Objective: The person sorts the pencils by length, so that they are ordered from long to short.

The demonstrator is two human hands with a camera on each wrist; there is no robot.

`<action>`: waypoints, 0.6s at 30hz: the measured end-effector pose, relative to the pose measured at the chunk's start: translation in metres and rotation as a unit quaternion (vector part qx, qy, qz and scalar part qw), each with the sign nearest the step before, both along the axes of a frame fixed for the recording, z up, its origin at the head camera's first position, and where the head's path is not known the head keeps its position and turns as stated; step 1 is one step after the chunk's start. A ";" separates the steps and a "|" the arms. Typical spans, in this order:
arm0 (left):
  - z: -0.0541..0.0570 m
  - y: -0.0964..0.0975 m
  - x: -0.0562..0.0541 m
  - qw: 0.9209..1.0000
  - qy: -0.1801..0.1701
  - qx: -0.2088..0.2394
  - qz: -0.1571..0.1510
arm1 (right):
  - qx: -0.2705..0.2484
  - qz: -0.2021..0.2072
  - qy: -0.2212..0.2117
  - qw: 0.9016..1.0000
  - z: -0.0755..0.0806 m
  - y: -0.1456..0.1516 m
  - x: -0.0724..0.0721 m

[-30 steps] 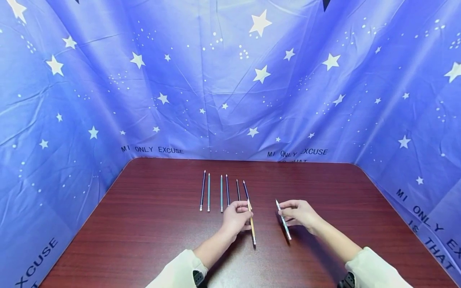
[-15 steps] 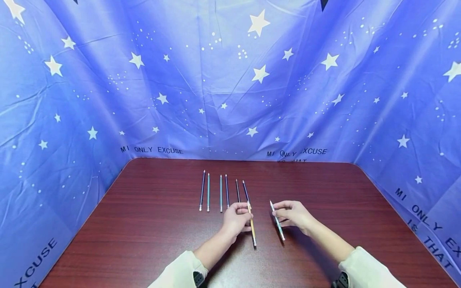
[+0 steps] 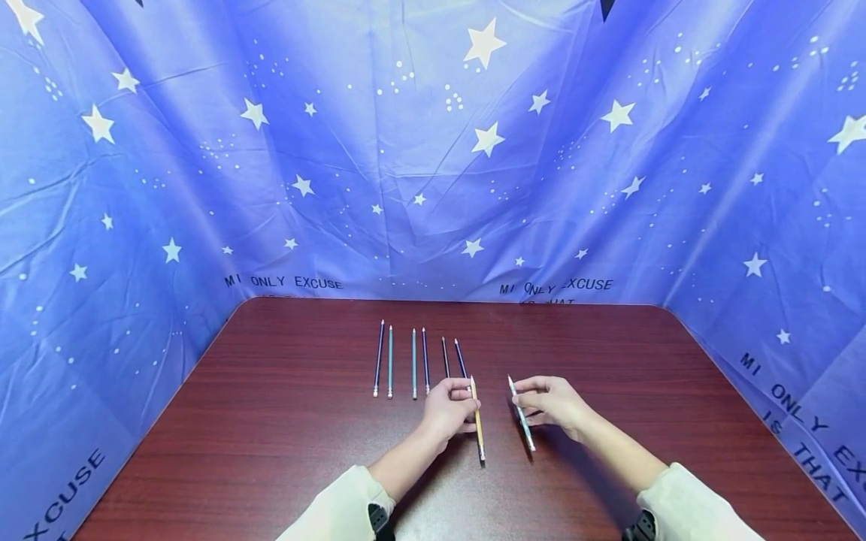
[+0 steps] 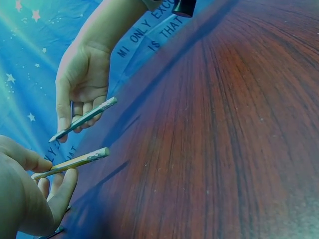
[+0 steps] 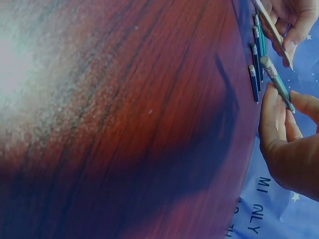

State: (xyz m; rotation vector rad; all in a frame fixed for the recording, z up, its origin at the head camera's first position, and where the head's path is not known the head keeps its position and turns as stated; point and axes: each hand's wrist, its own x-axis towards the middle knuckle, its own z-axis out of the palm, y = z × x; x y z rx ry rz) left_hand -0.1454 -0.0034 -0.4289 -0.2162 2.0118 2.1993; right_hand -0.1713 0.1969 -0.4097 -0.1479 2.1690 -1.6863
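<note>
My left hand (image 3: 449, 409) pinches a yellow pencil (image 3: 479, 427) between thumb and fingers, its sharp tip pointing away and its eraser end toward me. To the right, my right hand (image 3: 551, 406) pinches a pale green-and-white pencil (image 3: 522, 417), tip also away. Both pencils are held over the table, and their shadows fall on it in the left wrist view. Just beyond the left hand lie a dark blue pencil (image 3: 461, 356) and a dark pencil (image 3: 445, 353), their near ends partly hidden by that hand.
Farther left, a dark blue pencil (image 3: 424, 357), two teal pencils (image 3: 414, 364) and another dark blue pencil (image 3: 379, 361) lie in a row on the brown wooden table (image 3: 271, 421). A blue star-printed curtain (image 3: 406, 150) encloses the table's back and sides.
My right hand has moved left with its pencil, nearer the left hand, then stayed. My left hand has shifted slightly right with the yellow pencil. The lying pencils have not moved.
</note>
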 end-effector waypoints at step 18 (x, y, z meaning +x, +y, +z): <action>0.004 0.014 -0.030 0.999 0.009 -0.026 0.022 | 0.000 -0.008 0.001 1.000 0.004 0.011 -0.001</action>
